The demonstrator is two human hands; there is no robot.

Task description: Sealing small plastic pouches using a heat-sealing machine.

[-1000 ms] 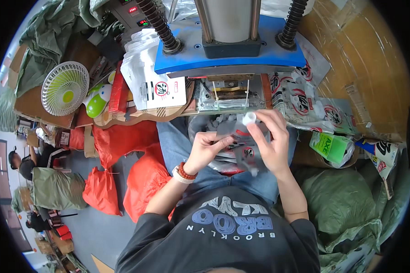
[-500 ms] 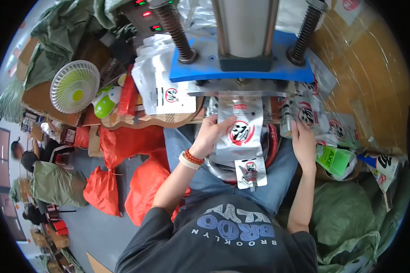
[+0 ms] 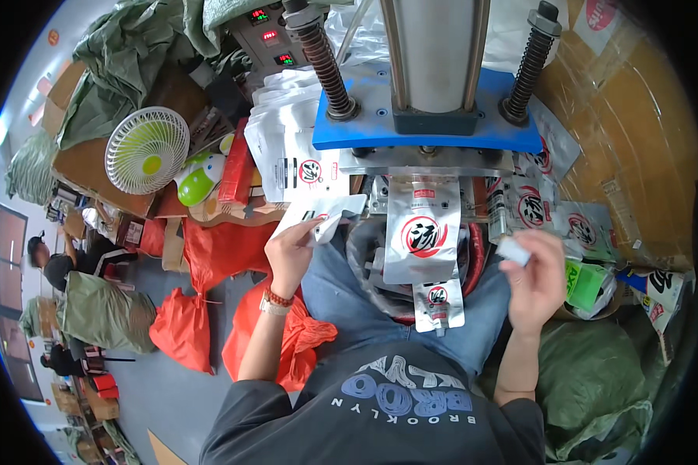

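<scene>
My left hand (image 3: 285, 262) pinches a silver pouch (image 3: 323, 215) by its edge, beside the stack of flat pouches (image 3: 283, 139). On the right, my right hand (image 3: 544, 285) is closed with a small white piece (image 3: 513, 251) between thumb and fingers; its exact kind is unclear. Between my hands, a larger silver pouch (image 3: 422, 260) with a red ring hangs from under the metal bar (image 3: 426, 162) of a press. Neither hand touches it. Below its lower edge shows a smaller silver pouch (image 3: 440, 306) with a spout pointing toward me.
The press has a blue plate (image 3: 434, 138) and spring posts. More pouches (image 3: 529, 205) lie to its right by a cardboard box (image 3: 632, 147). At left stand a fan (image 3: 147, 151), a control box (image 3: 267, 36) and red bags (image 3: 229, 252). A person (image 3: 58, 267) is at far left.
My left hand let go of the pouch at the press and moved left, now holding another pouch. My right hand left the right-hand pouches, came nearer and holds a small white piece.
</scene>
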